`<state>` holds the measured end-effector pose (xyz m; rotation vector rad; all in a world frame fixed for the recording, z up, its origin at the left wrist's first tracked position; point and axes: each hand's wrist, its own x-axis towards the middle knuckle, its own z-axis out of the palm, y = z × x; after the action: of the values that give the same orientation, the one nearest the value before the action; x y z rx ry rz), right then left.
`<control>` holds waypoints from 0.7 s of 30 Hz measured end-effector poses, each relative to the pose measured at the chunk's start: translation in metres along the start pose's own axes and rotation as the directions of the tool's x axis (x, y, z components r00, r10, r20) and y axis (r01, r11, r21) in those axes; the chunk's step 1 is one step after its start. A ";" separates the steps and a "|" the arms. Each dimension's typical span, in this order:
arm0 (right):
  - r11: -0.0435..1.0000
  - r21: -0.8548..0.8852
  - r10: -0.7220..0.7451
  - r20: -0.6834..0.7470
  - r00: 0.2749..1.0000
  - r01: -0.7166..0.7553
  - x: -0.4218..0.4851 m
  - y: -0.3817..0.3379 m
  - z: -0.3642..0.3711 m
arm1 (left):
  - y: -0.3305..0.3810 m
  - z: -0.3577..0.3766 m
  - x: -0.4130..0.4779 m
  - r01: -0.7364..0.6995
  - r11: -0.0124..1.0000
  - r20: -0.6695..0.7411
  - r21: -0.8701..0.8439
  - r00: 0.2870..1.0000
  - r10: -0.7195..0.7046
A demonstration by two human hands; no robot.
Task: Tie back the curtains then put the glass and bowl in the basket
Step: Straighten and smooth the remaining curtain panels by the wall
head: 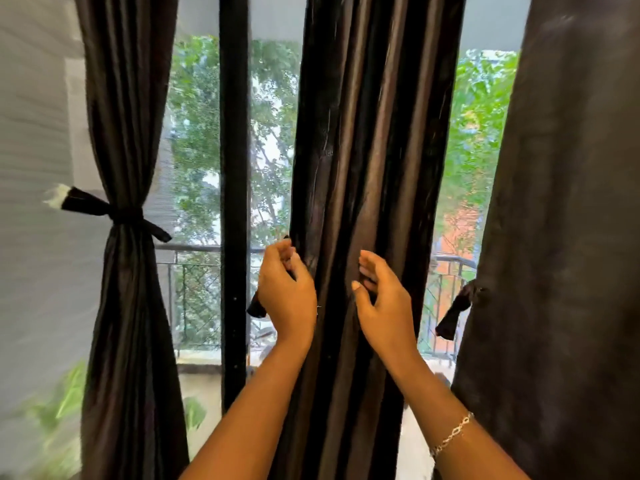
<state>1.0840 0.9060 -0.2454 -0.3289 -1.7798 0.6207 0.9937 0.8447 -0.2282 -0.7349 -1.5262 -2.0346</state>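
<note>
At the left edge of the middle curtain (374, 133), my left hand (287, 292) has its grip pinched on the tie-back (257, 308). My right hand (381, 299) lies half-curled on the folds, and I cannot tell whether it holds them. I judge the slick folds may slip loose before I knot.

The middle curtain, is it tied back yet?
No: the middle curtain hangs without a knot, and the left hand only grips a loose tie beside it.
</note>
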 end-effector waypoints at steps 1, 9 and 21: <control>1.000 0.002 0.006 0.016 1.000 -0.006 0.000 0.001 0.001 | -0.003 0.002 -0.002 0.019 1.000 -0.005 0.014 1.000 -0.019; 0.994 0.107 0.007 0.136 0.991 -0.022 0.007 -0.012 0.026 | -0.018 0.003 0.023 -0.017 0.992 -0.044 0.121 0.999 0.023; 0.950 -0.274 0.187 0.128 0.974 -0.147 0.015 0.020 0.023 | 0.007 0.039 0.035 0.044 0.974 0.364 0.224 0.923 -0.125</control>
<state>1.0558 0.9249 -0.2489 -0.6349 -2.0007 0.5388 0.9769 0.8779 -0.1908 -1.0323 -1.9861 -1.8212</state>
